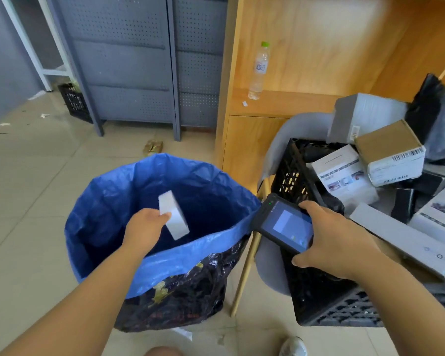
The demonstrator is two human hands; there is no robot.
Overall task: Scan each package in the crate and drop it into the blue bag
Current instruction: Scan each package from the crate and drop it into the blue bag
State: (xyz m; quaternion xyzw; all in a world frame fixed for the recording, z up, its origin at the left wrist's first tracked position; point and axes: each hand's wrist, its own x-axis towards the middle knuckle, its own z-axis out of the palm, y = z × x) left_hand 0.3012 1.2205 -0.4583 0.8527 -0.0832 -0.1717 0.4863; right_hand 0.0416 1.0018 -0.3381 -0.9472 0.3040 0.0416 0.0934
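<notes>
My left hand [145,227] pinches a small white package [173,218] by its near edge, tilted, above the open mouth of the blue bag [108,196]. My right hand [329,242] grips the scanner [283,223] over the black crate [288,173] of packages.

Head camera, looking forward-down, close over blue bag [108,201] and crate [290,176]
</notes>
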